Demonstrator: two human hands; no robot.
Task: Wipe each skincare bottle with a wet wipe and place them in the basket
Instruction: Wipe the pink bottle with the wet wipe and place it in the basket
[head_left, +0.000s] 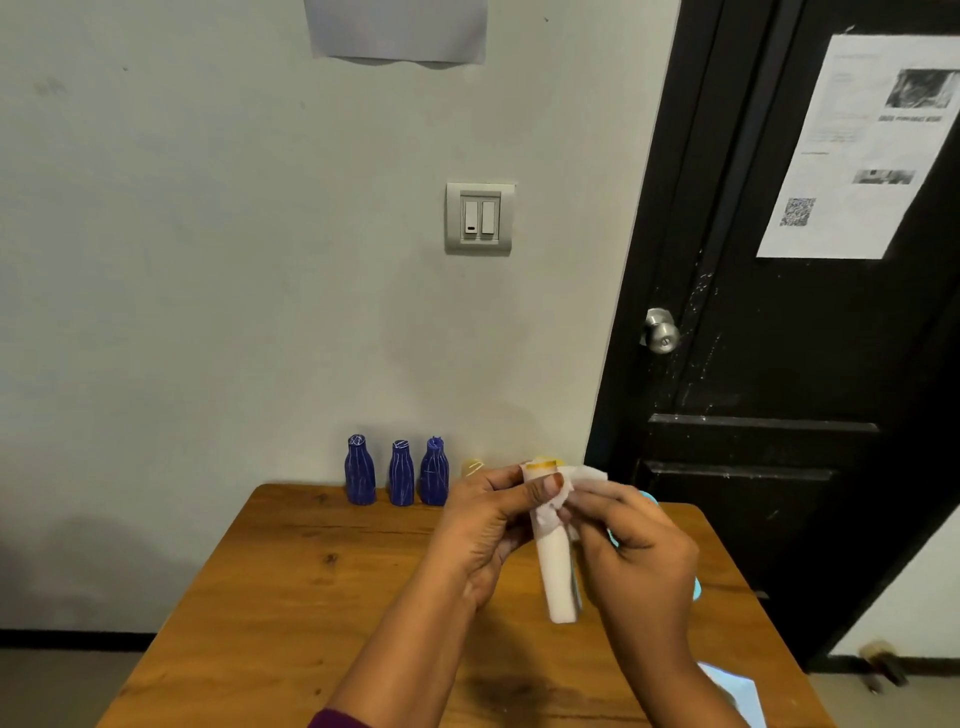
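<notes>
Head view shows me both hands lifted above the wooden surface (291, 571), meeting around one white bottle (556, 571). The left hand (483, 525) has its grip closed on the upper part of the bottle: the fingers curl behind it and the thumb presses on the front, just below the yellow cap (543, 461). The bottle is held nearly upright, a little tilted, with its bottom end toward me and free in the air.

The right hand (639, 556) has its grip pinched together on a wet wipe (584, 478). The wipe is wrapped over the neck of the bottle, under the left thumb, and one loose corner of it stands out to the right. The two hands are touching at the wipe.

At the far edge of the surface, against the wall, three blue bottles (401, 474) stand upright in a row, close together but apart from each other. Just right of them a small yellowish thing (471, 467) is mostly hidden behind the left hand.

Behind the right hand I see parts of a light blue object (697, 587); it may be the basket, but too little of it shows. A pale packet (737, 686) lies at the near right corner of the surface.
</notes>
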